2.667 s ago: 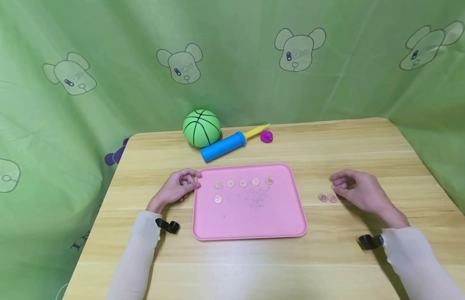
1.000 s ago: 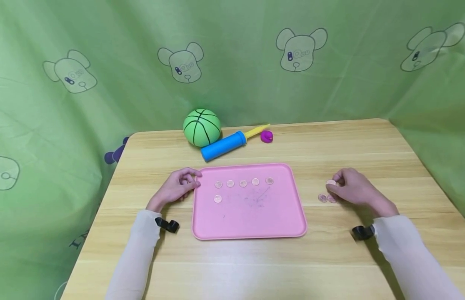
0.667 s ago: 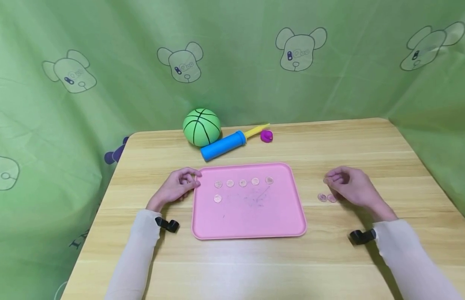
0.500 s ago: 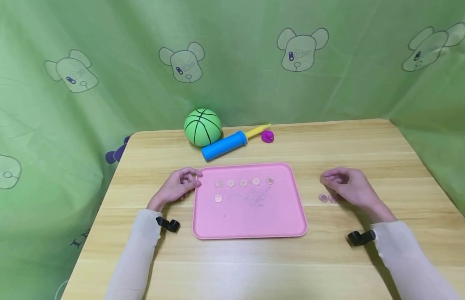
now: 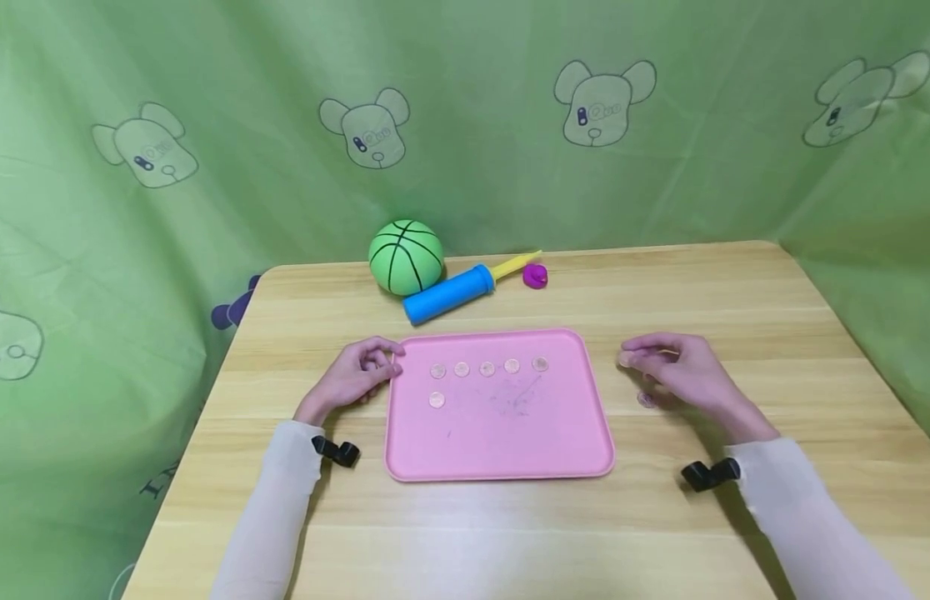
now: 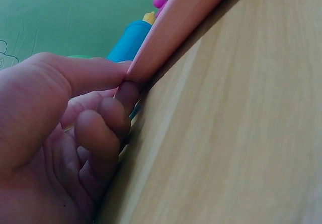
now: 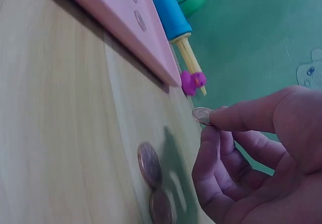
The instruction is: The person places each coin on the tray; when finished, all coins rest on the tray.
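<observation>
A pink tray (image 5: 502,442) lies mid-table with a row of several copper coins (image 5: 487,367) along its far side and one more coin (image 5: 436,400) below them. My left hand (image 5: 382,365) pinches the tray's left rim (image 6: 186,22) between thumb and fingers (image 6: 118,95). My right hand (image 5: 632,359) hovers just right of the tray and pinches a single coin (image 7: 202,116) at its fingertips. Below that hand two coins (image 7: 150,164) lie on the wooden table; in the head view only one of them (image 5: 646,400) shows.
At the table's back stand a green ball (image 5: 406,257), a blue pump with a yellow stem (image 5: 450,294) and a small purple duck (image 5: 535,276). Green printed cloth hangs behind and to both sides. Black wrist straps (image 5: 708,473) sit on both forearms.
My right hand picked one coin off the table beside the two others, lifted it and carried it left toward the tray. The left hand and the tray stayed put.
</observation>
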